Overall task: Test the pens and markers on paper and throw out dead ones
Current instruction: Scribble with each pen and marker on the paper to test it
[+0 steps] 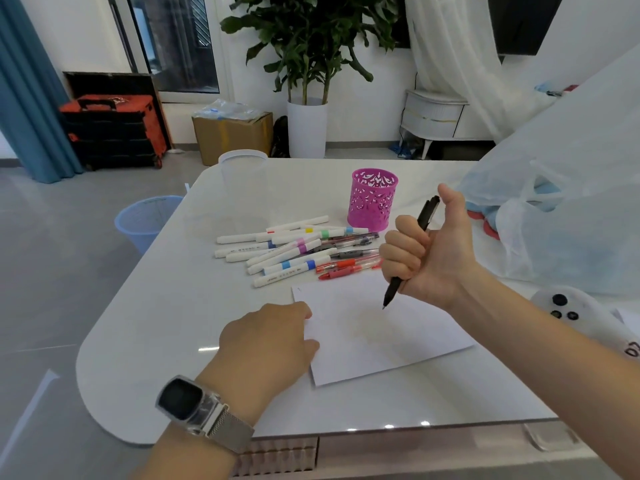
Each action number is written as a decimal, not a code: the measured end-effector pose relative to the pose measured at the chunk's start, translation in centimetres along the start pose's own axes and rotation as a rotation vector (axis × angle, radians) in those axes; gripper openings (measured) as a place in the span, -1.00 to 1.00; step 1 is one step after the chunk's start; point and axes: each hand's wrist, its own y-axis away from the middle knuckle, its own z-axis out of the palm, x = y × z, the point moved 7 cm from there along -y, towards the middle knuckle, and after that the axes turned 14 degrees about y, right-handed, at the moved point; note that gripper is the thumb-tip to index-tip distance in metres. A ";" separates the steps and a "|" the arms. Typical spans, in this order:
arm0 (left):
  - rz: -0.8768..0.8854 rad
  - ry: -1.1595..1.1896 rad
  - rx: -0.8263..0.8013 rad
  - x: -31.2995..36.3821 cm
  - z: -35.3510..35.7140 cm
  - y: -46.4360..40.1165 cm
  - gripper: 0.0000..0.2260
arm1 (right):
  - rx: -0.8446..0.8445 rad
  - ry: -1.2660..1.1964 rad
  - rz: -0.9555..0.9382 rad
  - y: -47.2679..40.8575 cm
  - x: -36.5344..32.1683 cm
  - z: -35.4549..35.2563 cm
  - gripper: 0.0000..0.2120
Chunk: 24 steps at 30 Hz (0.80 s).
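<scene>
On the white table (pixel 145 341), a sheet of white paper (pixel 381 341) lies near the front edge, turned at a slant. Above its far part the right hand (pixel 426 251) holds a black pen (pixel 424 216) in a fist, fingers curled round the barrel and thumb standing up beside the pen's top end; the tip points down and hangs just over the paper, and I cannot tell whether it touches. At the sheet's left edge the left hand (pixel 266 344) rests palm down, fingers loosely bent, its fingertips on the paper's border; a watch (pixel 194 403) sits on that wrist. Just beyond the paper lies a loose heap of white markers (pixel 277 247) with coloured bands, and beside them, to the right, several red and dark pens (pixel 343 265). Behind the heap stands a pink cut-out pen holder (pixel 372 199), upright. A clear plastic cup (pixel 242 174) stands at the far left corner. Down on the floor, left of the table, is a pale blue wastebasket (pixel 145 220).
</scene>
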 end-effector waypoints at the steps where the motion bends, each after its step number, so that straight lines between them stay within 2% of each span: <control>1: -0.001 -0.021 -0.027 0.1 0.3 0.1 -0.62 | 0.002 0.012 -0.007 -0.2 0.1 0.0 -0.39; 5: -0.023 -0.064 -0.077 0.1 1.0 -0.1 -0.57 | 0.084 0.250 -0.048 -1.9 1.1 -0.4 -0.48; 10: -0.050 -0.060 -0.089 -0.3 1.4 -0.4 -0.53 | 0.106 0.469 -0.040 -3.6 3.6 0.6 -0.40; 11: -0.057 -0.062 -0.094 -0.4 1.5 -0.5 -0.51 | 0.097 0.509 -0.061 -4.0 3.9 1.0 -0.44; 14: -0.073 -0.067 -0.114 -0.6 1.7 -0.8 -0.42 | 0.134 0.736 -0.236 -4.7 4.0 1.9 -0.78; 17: -0.088 -0.061 -0.124 -0.8 1.9 -1.0 -0.38 | 0.250 0.869 -0.339 -5.5 4.6 1.3 -0.69; 21: -0.101 -0.043 -0.135 -1.0 2.1 -1.4 -0.42 | 0.210 0.921 -0.313 -6.6 5.5 1.4 -0.94; 24: -0.111 -0.039 -0.151 -1.2 2.2 -1.7 -0.45 | 0.222 0.980 -0.384 -6.7 5.4 1.3 -0.88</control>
